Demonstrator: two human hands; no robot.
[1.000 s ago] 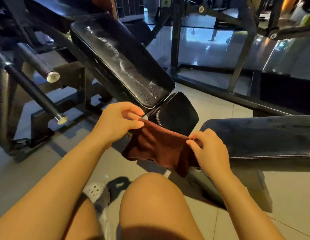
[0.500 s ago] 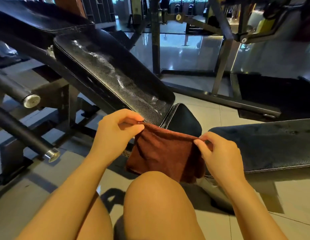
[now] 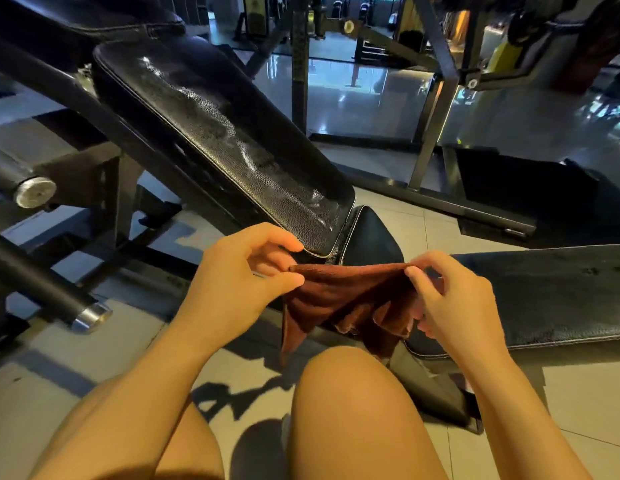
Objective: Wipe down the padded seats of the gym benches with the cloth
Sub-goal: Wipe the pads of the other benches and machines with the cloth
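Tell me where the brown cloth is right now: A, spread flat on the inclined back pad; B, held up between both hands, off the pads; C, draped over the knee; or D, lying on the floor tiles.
B: the left hand and the right hand each pinch the top edge of the brown cloth, which hangs between them in front of the inclined back pad, above the knee.

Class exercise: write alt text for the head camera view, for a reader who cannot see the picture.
Seen from above, a person's left hand and right hand pinch the top edge of a brown cloth, held slack above their bare knee. Behind it slopes an inclined black bench pad with shiny streaks, and a flat black bench seat lies to the right.
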